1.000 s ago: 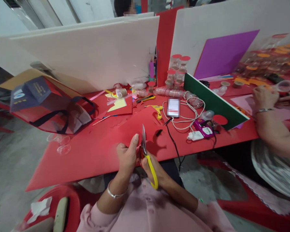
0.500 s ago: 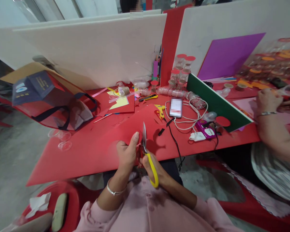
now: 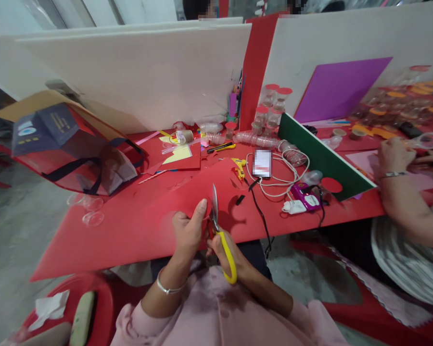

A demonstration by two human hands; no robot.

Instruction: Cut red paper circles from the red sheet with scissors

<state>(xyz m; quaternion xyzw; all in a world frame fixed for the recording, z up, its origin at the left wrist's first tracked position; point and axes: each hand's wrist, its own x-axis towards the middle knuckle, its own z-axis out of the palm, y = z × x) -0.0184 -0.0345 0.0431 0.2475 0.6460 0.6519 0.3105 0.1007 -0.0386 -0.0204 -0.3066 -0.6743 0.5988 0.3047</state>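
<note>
My left hand [image 3: 188,229] is closed, thumb pointing up, on a red paper sheet [image 3: 198,187] that stretches away over the red-topped table. Scissors [image 3: 230,259] with yellow handles are in my right hand [image 3: 226,247], fingers wrapped around the grips. Their metal blades point up and away, right beside my left thumb, at the sheet's near edge. Red on red makes the sheet's outline hard to follow, and its part between my hands is mostly hidden.
Beyond the sheet lie a yellow glue gun [image 3: 240,167], a cutter knife [image 3: 221,147], a phone [image 3: 262,163] with a white cable, and a purple power strip [image 3: 305,196]. A bag [image 3: 72,149] stands left. Behind a green board [image 3: 321,156], a co-worker's arm [image 3: 397,185] rests at right.
The view has shifted slightly. Both hands keep nearly the same position, with the scissors and red paper sheet still held; the blades look much the same.
</note>
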